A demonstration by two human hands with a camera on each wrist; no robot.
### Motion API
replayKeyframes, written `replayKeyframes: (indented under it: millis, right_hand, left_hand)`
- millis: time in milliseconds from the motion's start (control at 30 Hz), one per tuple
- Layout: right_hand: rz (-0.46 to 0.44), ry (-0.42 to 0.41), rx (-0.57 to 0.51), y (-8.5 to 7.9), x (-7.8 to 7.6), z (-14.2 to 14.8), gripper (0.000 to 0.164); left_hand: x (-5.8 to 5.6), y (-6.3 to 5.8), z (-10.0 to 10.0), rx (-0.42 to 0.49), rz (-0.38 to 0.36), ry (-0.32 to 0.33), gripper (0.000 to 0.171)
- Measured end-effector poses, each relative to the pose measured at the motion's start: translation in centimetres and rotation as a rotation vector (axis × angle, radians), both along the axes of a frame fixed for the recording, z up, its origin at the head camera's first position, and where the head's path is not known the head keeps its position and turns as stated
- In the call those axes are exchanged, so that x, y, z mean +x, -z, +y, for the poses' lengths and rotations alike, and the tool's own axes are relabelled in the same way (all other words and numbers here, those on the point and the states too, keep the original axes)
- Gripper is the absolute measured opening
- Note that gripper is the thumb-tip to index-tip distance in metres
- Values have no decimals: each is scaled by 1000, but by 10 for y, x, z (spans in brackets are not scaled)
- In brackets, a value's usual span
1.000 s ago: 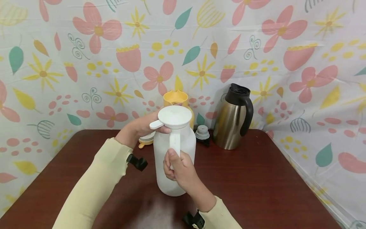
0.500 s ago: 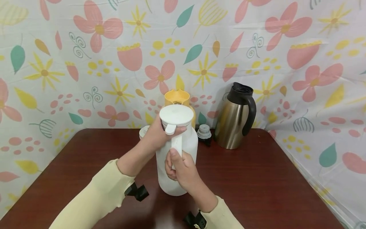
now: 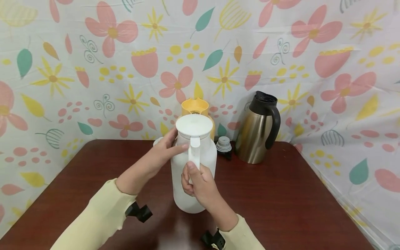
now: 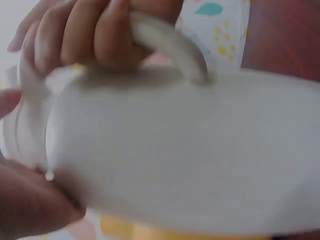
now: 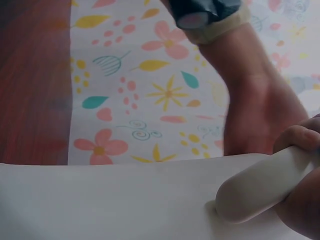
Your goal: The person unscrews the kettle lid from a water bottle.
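A white thermos jug [image 3: 184, 198] stands upright on the table in the head view. Its round lid [image 3: 194, 123] has a small tab, which points toward me just above the handle [image 3: 194, 156]. My right hand [image 3: 201, 184] grips that handle. Around the left side of the jug's neck lies my left hand [image 3: 156, 156], thumb across the front near the handle and fingers behind. In the left wrist view, the left hand's fingers [image 4: 35, 205] touch the neck, and the right hand [image 4: 85, 35] is curled round the handle. The handle [image 5: 260, 190] also shows in the right wrist view.
Behind the white jug stands a yellow jug [image 3: 195, 106], mostly hidden. A steel jug [image 3: 253, 135] with a black top is at the back right, beside a grey stopper [image 3: 223, 144]. A pale lid [image 3: 157, 141] is partly covered. Floral cloth [image 3: 93, 86] hangs behind the table [image 3: 281, 201].
The lid's tab has turned from the left round to the front, above the handle. My left hand went right with it, then drew back left and lower. The right hand keeps its grip.
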State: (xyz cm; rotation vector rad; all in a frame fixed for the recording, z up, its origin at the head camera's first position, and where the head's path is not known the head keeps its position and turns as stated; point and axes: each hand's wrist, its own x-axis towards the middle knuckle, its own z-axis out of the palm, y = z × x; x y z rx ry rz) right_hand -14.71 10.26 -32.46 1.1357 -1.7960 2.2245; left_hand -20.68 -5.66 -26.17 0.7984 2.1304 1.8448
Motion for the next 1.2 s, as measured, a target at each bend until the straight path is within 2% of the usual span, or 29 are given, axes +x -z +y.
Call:
replayKeyframes:
  millis: [133,233,367,467,633,767,833,900,1033,1100,1200]
  right_hand:
    - [2,15,13,0,-1,1,59]
    - [-2,18,10,0,-2,2,60]
    - [-37,4,10,1,-1,1,60]
    - [-58,4,16,2,-1,1,60]
    - [-57,6,15,2,-1,0,61]
    - [-37,6,14,1,-2,0,62]
    - [-23,6,10,0,-1,1,61]
    - [-13,7,7,0,-1,1,60]
    - [-30,1,12,1,0,0,59]
    - [-36,7,19,1,0,-1,59]
    - [-10,17,14,0,-1,-1,60]
  left_hand:
    - [-19,-1,-19,-16,3,108,84]
    - [-38,-7,-24,-39,20,193,99]
    - [-55,-15,-20,-54,52,299,119]
    - [-61,-19,-11,-80,53,314,128]
    - [-60,-21,5,-114,82,250,133]
    - [-53,-18,11,-88,110,203,126]
    - [-49,-18,13,-78,104,186,119]
    - [-45,-18,14,-75,99,165,102]
    - [-28,-19,19,-63,103,27,67]
    - [-16,-20,25,-48,93,-70,64]
    - [-3,-20,34,-3,59,-180,68]
